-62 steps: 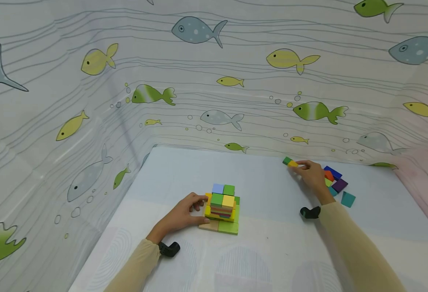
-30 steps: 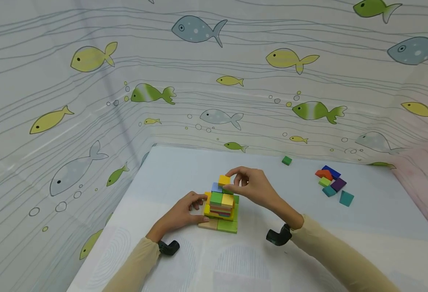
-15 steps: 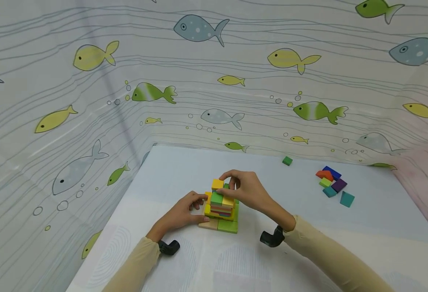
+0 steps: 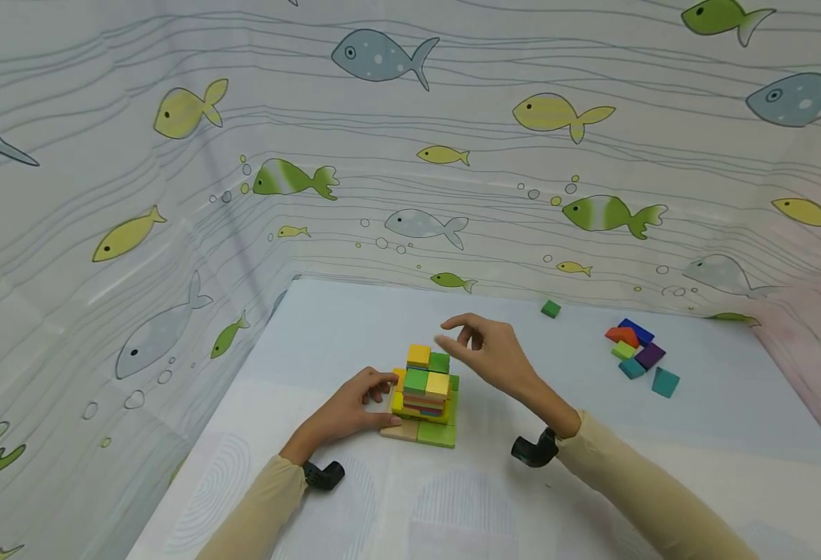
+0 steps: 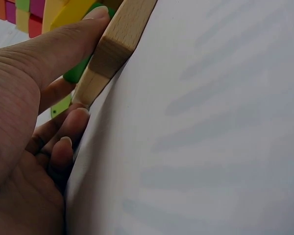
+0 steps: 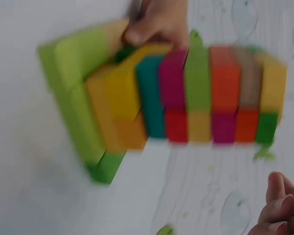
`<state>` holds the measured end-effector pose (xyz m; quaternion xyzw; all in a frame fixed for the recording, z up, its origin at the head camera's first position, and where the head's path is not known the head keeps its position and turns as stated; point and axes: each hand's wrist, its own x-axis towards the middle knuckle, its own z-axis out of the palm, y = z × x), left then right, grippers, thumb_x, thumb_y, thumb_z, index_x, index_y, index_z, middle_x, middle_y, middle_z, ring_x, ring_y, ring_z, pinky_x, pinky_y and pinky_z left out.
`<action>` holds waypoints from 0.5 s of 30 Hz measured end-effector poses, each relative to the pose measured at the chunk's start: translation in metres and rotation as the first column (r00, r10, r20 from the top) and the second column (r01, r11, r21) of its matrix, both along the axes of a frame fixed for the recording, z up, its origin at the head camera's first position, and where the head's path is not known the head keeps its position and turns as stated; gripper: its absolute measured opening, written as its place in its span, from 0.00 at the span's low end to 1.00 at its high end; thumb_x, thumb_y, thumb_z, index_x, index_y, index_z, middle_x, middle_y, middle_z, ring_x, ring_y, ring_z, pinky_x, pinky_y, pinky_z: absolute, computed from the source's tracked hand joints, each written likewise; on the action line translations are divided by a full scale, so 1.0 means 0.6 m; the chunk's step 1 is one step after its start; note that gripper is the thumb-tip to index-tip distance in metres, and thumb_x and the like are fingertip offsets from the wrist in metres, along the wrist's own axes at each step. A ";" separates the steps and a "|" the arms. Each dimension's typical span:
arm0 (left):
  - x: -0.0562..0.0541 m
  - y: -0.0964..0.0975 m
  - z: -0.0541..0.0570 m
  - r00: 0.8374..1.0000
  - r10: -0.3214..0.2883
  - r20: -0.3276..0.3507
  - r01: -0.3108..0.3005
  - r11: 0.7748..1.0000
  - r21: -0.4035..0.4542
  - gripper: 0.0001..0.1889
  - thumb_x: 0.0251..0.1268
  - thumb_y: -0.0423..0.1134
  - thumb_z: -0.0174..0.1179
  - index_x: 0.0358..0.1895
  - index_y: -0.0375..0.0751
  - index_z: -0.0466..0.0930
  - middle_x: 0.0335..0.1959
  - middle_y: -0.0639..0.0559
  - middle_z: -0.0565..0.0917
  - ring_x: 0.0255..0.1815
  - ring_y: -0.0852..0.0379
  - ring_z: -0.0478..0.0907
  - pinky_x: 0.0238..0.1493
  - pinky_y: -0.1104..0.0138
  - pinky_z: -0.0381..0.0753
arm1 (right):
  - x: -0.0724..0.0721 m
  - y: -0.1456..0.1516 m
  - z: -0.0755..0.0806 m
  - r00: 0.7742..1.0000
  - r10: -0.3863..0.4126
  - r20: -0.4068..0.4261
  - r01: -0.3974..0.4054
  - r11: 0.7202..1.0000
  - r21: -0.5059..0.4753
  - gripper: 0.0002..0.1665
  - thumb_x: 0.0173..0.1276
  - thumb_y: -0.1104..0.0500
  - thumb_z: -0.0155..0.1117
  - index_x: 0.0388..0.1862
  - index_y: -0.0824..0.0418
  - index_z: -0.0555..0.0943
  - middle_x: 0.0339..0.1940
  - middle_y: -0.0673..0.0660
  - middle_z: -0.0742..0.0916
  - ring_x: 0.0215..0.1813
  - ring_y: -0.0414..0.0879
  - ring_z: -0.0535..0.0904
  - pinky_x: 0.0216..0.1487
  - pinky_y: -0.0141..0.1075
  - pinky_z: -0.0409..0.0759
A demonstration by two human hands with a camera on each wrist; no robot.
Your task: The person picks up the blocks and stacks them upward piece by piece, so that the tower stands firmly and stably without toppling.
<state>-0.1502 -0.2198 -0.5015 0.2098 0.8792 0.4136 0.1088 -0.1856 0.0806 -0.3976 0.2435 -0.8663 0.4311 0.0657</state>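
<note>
A tower of coloured wooden blocks (image 4: 424,393) stands on a base of light green and beige blocks (image 4: 437,434). A yellow block (image 4: 419,355) sits on top at the back left, beside a green one (image 4: 439,362). My left hand (image 4: 347,406) holds the tower's left side low down; in the left wrist view its thumb (image 5: 63,46) lies against the base and its other fingers curl near the base's end. My right hand (image 4: 487,348) hovers right of the tower top, apart from it, thumb and forefinger parted and holding nothing. The right wrist view is blurred.
A lone green block (image 4: 551,309) lies near the table's back edge. Farther right is a loose group with a red block (image 4: 623,335), a purple block (image 4: 651,355) and several others, with a teal block (image 4: 665,382) nearby. A fish-patterned sheet (image 4: 494,194) hangs behind the white table.
My right hand brought the yellow block from the back right, set it on the tower's back left, let go and drew back to the right. The left hand stays at the base.
</note>
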 end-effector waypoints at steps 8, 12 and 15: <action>-0.002 -0.001 -0.007 1.000 0.004 -0.005 -0.004 1.000 -0.009 0.38 0.58 0.57 0.76 0.70 0.50 0.73 0.50 0.59 0.74 0.46 0.58 0.72 0.49 0.64 0.72 | -0.116 0.116 -0.082 0.957 -0.169 0.237 0.198 0.974 -0.106 0.30 0.71 0.38 0.69 0.61 0.57 0.84 0.37 0.56 0.84 0.34 0.53 0.76 0.31 0.39 0.72; -0.002 0.001 -0.006 1.000 0.002 -0.002 -0.002 1.000 -0.011 0.38 0.58 0.57 0.76 0.71 0.50 0.73 0.50 0.59 0.74 0.46 0.58 0.71 0.49 0.64 0.71 | -0.160 0.180 -0.123 0.900 -0.231 0.369 0.308 0.937 -0.163 0.36 0.69 0.37 0.70 0.66 0.59 0.80 0.43 0.61 0.84 0.31 0.46 0.73 0.27 0.34 0.71; -0.002 0.001 -0.006 1.000 0.003 -0.001 -0.003 1.000 -0.010 0.39 0.58 0.57 0.76 0.71 0.50 0.73 0.50 0.59 0.74 0.46 0.58 0.71 0.49 0.64 0.71 | -0.174 0.216 -0.136 0.847 -0.276 0.454 0.398 0.896 -0.197 0.37 0.71 0.39 0.69 0.70 0.59 0.77 0.48 0.65 0.84 0.29 0.42 0.70 0.26 0.31 0.70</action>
